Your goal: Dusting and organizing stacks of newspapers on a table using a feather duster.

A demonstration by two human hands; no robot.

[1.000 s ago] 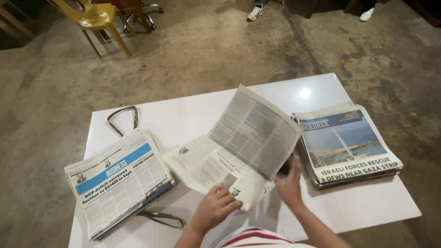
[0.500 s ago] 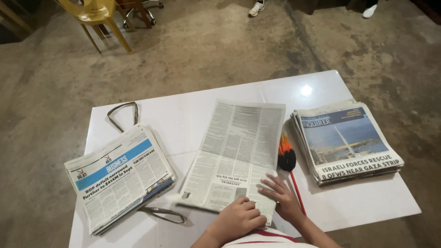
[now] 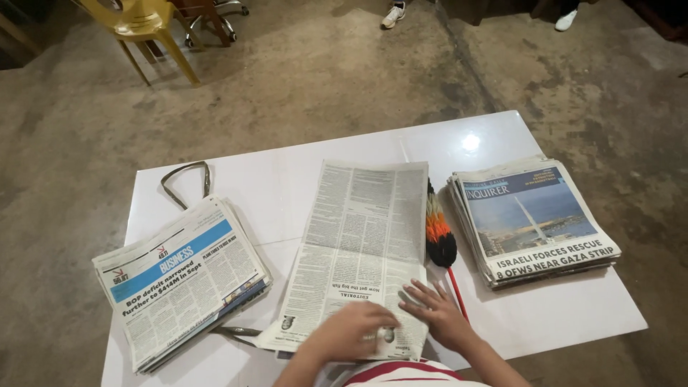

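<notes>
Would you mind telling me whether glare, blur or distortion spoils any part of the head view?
Head view: a bright glare spot sits on the glossy white table at its far right; the left hand looks slightly motion-blurred, while the right hand and the middle newspaper are sharp; wide-angle distortion bows the table edges; the room's corners fall dark.

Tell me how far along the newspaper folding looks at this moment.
Done: a stack of folded papers lies at the table's left. In hand: the left hand and right hand press flat on the folded middle newspaper, beside a feather duster. Left: the right-hand stack sits untouched.
</notes>
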